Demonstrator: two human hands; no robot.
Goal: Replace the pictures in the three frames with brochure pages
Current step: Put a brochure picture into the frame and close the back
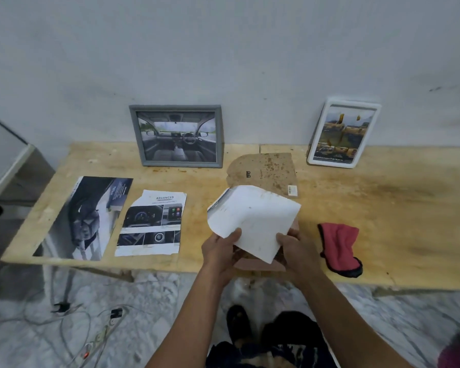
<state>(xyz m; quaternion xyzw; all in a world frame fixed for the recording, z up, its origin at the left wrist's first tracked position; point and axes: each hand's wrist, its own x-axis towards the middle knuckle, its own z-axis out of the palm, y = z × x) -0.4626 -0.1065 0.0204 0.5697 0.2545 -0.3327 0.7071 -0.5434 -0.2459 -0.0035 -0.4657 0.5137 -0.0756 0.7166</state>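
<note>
Gripping a curled white page (252,221) at its lower edge, left hand (219,251) and right hand (296,247) with fingers clamped on it above a pinkish frame (252,265) at the desk (383,197) front, grey frame (176,136) and white frame (343,134) leaning on the wall, two brochure pages (150,224) lying left.

Counted against the table (383,208): two frames are stood at its far edge, grey (176,136) and white (343,134); two brochure pages (85,219) (152,224) are laid on its left part; one red cloth (339,248) is on its right.
</note>
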